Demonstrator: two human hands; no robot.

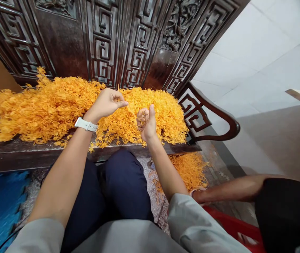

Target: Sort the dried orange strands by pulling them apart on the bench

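Though thin, orange strand (131, 111) between hands (109, 102) (148, 125)

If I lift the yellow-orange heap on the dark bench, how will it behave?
The heap is probably light for its size: thin, frilly pieces with gaps. It would likely sag and tangle, since its strands look interlaced. Some may drop off, as stray bits lie at its edge.
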